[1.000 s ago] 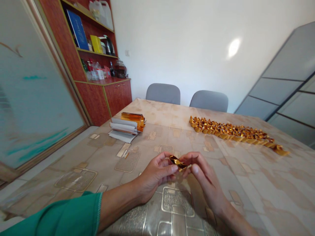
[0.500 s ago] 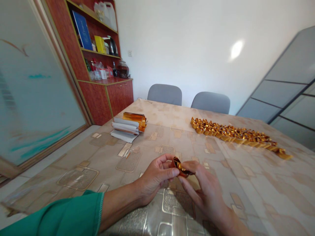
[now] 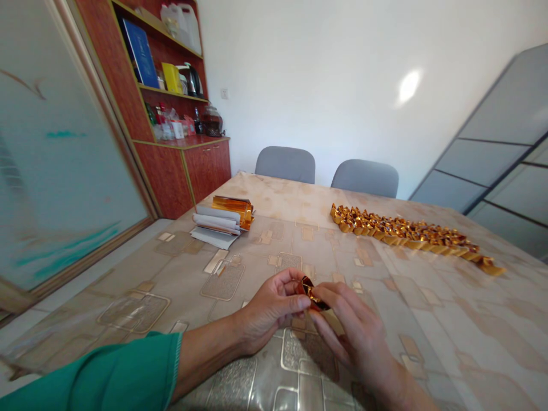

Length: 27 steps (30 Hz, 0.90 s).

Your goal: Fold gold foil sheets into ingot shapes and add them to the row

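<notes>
Between both hands is a small folded piece of shiny gold foil paper (image 3: pixel 309 290), held a little above the table. My left hand (image 3: pixel 269 305) pinches its left end between thumb and fingers. The fingers of my right hand (image 3: pixel 353 317) press on its right side and top, hiding part of it. Farther off to the right lie rows of folded gold foil pieces (image 3: pixel 398 228), packed side by side. At the left rests a stack of foil paper sheets (image 3: pixel 218 220), some gold side up, others showing white backs.
A patterned plastic cover lies over the table (image 3: pixel 274 194). Two grey chairs (image 3: pixel 285 164) stand along its far side, before a white wall. A red-brown cabinet (image 3: pixel 184 171) with shelves of household things is at the left, beside a frosted glass door (image 3: pixel 64 142).
My right hand has shifted from the foil piece's right end to over its top, its fingers pressing in. The piece now looks more bent and upright. My left hand keeps its pinch.
</notes>
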Motion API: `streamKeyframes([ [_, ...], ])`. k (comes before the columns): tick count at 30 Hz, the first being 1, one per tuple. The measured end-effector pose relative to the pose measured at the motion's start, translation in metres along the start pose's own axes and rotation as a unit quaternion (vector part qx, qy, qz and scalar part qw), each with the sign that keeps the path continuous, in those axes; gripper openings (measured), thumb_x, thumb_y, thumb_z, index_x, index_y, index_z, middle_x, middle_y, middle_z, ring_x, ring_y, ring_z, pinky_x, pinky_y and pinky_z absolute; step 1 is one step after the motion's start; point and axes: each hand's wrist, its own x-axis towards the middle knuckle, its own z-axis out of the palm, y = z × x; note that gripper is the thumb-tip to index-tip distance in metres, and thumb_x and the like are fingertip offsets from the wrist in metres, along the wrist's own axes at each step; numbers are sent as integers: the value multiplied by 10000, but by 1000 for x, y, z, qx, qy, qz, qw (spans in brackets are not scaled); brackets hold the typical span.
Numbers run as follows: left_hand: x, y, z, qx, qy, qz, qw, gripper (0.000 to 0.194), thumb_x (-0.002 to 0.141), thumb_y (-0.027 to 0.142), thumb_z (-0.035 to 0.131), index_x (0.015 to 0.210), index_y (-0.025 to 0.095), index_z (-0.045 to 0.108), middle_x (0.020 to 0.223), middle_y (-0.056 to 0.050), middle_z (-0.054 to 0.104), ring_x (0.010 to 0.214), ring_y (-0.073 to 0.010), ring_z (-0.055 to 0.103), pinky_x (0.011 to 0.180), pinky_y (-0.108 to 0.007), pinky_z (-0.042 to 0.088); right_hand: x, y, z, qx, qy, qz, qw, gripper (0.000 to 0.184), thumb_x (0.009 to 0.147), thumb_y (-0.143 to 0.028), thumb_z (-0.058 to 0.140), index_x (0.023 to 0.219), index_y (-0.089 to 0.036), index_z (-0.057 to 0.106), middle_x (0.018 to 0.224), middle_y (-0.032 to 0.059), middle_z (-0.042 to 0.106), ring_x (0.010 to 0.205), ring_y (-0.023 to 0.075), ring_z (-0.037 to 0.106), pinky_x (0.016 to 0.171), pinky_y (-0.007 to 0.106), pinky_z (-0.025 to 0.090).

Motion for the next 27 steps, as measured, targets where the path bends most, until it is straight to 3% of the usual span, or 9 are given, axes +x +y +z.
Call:
streamKeyframes([
  [13, -2, -4, -3, -10, -11, 0, 1000, 412, 671, 196, 880, 956, 169, 583, 793, 19, 639, 667, -81, 599, 620, -180, 436, -1, -2, 4, -29, -15, -30, 999, 274, 962, -121, 503, 1227, -188, 519, 1011, 87, 637, 903, 173, 652, 776, 269, 589],
  [19, 2, 0, -7, -33, -38, 1, 999, 394, 690, 202, 874, 984, 158, 616, 862, -6, 646, 755, -101, 624, 662, -192, 480, 9, -1, -13, -32, -68, -32, 997, 319, 967, -180, 496, 1286, -186, 486, 1086, 101, 646, 971, 181, 662, 844, 281, 592],
  [23, 9, 6, -7, -33, -48, -4, 998, 381, 707, 188, 861, 1015, 156, 638, 913, -19, 648, 796, -106, 627, 651, -185, 490, 15, 7, -18, -80, -38, -73, 993, 249, 967, -240, 514, 1202, -157, 513, 1049, 120, 660, 948, 196, 672, 800, 277, 605],
  [27, 13, 7, -11, -42, -64, -17, 997, 339, 730, 190, 843, 1006, 151, 650, 911, -19, 649, 814, -113, 632, 722, -226, 512, 16, 16, -10, -103, -4, -113, 988, 150, 993, -197, 466, 1108, -157, 555, 980, 114, 672, 858, 181, 676, 727, 257, 601],
])
